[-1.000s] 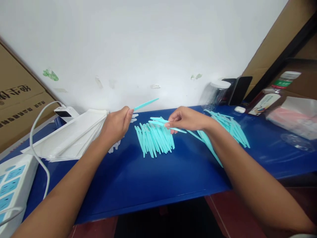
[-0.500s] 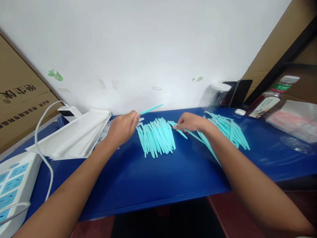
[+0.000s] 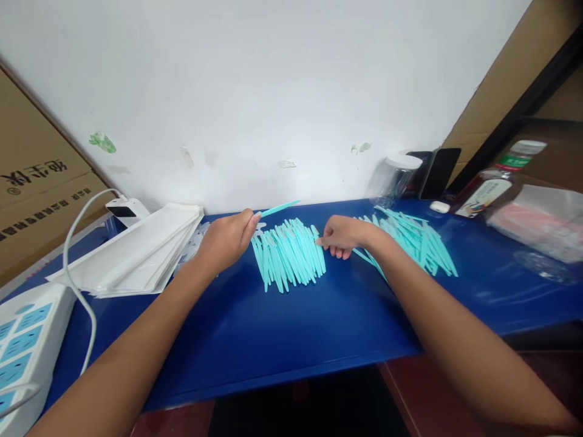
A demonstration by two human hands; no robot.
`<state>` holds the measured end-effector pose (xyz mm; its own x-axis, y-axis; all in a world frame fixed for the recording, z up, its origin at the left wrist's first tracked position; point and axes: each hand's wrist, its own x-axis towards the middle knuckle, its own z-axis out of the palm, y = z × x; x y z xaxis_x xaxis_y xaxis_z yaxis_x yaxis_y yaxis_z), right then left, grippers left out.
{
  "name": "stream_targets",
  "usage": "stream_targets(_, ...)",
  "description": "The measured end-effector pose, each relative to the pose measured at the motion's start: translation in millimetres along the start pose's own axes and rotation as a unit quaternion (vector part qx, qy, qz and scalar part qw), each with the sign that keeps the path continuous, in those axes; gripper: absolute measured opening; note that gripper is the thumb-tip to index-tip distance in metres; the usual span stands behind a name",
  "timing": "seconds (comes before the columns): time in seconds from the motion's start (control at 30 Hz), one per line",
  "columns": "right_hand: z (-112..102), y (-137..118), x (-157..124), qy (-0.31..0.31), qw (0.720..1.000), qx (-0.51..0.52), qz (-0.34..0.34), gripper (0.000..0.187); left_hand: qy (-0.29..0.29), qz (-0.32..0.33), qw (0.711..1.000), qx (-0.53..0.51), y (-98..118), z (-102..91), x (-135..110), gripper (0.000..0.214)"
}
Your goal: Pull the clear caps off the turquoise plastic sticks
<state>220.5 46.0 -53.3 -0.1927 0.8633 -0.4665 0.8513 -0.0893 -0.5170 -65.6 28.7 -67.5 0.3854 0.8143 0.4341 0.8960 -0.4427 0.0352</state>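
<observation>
My left hand (image 3: 230,238) is closed around a slim turquoise eyebrow razor (image 3: 282,207), whose far end points right, above the back of a neat row. That row of eyebrow razors (image 3: 286,255) lies side by side on the blue table (image 3: 273,340). At the row's right end, my right hand (image 3: 339,235) pinches the upper part of the outermost razor (image 3: 320,255) between thumb and fingers. A looser pile of the same razors (image 3: 421,243) lies behind and to the right of my right wrist, partly hidden by the forearm.
White paper sleeves (image 3: 136,249) and small clear plastic pieces (image 3: 194,246) lie at left, near a power strip (image 3: 27,340) with a white cable (image 3: 68,255). At right stand a clear jar (image 3: 394,179), a phone (image 3: 441,173), a bottle (image 3: 496,182) and a pink pack (image 3: 537,218).
The razor in my right hand has swung from a slant to lie alongside the row's right end. My left hand, still with its razor, has dipped slightly.
</observation>
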Motion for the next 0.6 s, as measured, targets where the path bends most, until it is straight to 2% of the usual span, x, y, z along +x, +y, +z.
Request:
stream_targets(0.07,-1.4,1.6,1.6,0.024,0.999,-0.035,-0.004,0.042,-0.004,0.014,1.000,-0.019,1.2,0.9,-0.5,0.043)
stream_targets(0.1,-2.5,2.6,2.8,0.059,0.997,-0.052,-0.012,0.040,-0.007,0.022,0.999,-0.033,2.2,1.0,-0.8,0.043)
stream_targets(0.17,-5.1,4.4,5.2,0.188,0.979,-0.069,-0.049,0.035,-0.015,0.034,0.997,-0.064,4.7,0.6,-1.4,0.043)
stream_targets(0.23,-7.2,4.9,6.0,0.350,0.926,-0.062,-0.126,0.031,-0.024,0.044,0.995,-0.090,7.5,0.1,-2.3,0.042)
stream_targets(0.27,-7.5,4.3,5.4,0.405,0.893,-0.057,-0.185,0.031,-0.029,0.049,0.994,-0.098,8.8,-0.1,-2.8,0.042)
stream_targets(0.3,-7.1,3.0,4.0,0.428,0.866,-0.054,-0.252,0.032,-0.032,0.053,0.993,-0.104,10.1,-0.3,-3.3,0.042)
stream_targets(0.37,-3.8,-1.4,-0.2,0.388,0.834,-0.056,-0.388,0.031,-0.038,0.058,0.991,-0.111,12.5,-0.5,-4.5,0.042)
stream_targets(0.43,1.9,-7.0,-4.9,0.310,0.824,-0.058,-0.471,0.027,-0.043,0.061,0.991,-0.112,14.5,-0.8,-5.3,0.043)
stream_targets(0.5,7.2,-11.8,-8.3,0.267,0.826,-0.051,-0.493,0.027,-0.048,0.064,0.991,-0.104,15.7,-1.1,-5.6,0.044)
stream_targets(0.6,8.5,-13.7,-9.9,0.240,0.845,-0.033,-0.477,0.028,-0.051,0.068,0.993,-0.083,14.7,-1.2,-4.6,0.046)
